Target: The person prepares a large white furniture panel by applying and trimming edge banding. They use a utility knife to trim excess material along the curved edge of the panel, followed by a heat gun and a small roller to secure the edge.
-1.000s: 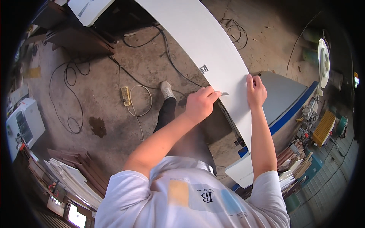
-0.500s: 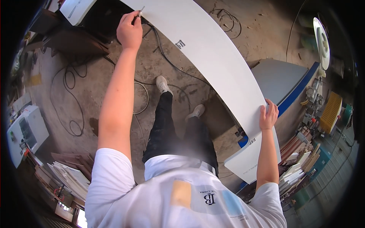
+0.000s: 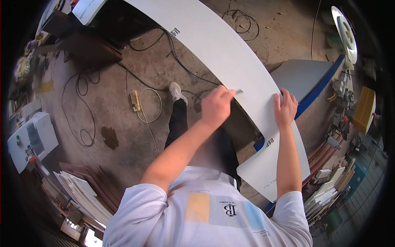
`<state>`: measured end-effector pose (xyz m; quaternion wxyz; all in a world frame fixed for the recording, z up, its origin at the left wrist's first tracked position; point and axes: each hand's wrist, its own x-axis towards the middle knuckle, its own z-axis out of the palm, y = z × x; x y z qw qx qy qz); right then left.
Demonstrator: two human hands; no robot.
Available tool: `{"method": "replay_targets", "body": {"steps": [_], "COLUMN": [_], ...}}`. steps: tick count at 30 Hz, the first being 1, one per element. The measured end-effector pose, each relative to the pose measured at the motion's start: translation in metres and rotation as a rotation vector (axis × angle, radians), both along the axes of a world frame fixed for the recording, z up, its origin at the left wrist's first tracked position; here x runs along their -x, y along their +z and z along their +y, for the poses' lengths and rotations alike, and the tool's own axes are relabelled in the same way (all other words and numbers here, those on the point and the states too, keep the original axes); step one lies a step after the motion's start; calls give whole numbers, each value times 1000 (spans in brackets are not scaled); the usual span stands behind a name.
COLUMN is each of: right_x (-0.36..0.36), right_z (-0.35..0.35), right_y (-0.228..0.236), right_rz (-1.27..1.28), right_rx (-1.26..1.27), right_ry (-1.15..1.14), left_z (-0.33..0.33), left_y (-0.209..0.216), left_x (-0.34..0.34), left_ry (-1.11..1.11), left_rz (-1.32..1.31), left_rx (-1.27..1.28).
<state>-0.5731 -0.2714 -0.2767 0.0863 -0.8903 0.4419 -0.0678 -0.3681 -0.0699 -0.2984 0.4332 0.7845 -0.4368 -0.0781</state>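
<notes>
free room between blade (image 3: 240, 92) and right hand (image 3: 285, 108)

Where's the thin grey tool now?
In the head view, the thin grey tool is right of centre, in the left hand, at the left edge of the white sheet.

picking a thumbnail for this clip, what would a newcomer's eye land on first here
Most likely the long white panel, sweeping from the top left down toward the lower right. Next, the two hands on it: the left hand at its near edge with a small, blurred thin tool, the right hand at its far edge. Then the bright yellow crate at the far right.
</notes>
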Motion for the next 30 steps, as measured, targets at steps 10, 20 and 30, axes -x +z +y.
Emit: {"method": "replay_targets", "body": {"steps": [10,20,30], "right_x": [109,131,130], "right_z": [-1,7,3], "right_y": [6,11,6], "right_rz": [-2,51,52], "right_rx": [22,48,106], "right_ry": [177,174,144], "left_z": [5,-12,0], "left_y": [-34,-35,-5], "left_x": [-198,-195,79], "left_ry": [517,343,5], "left_rz": [41,-265,-92], "left_rx": [163,6,-36]}}
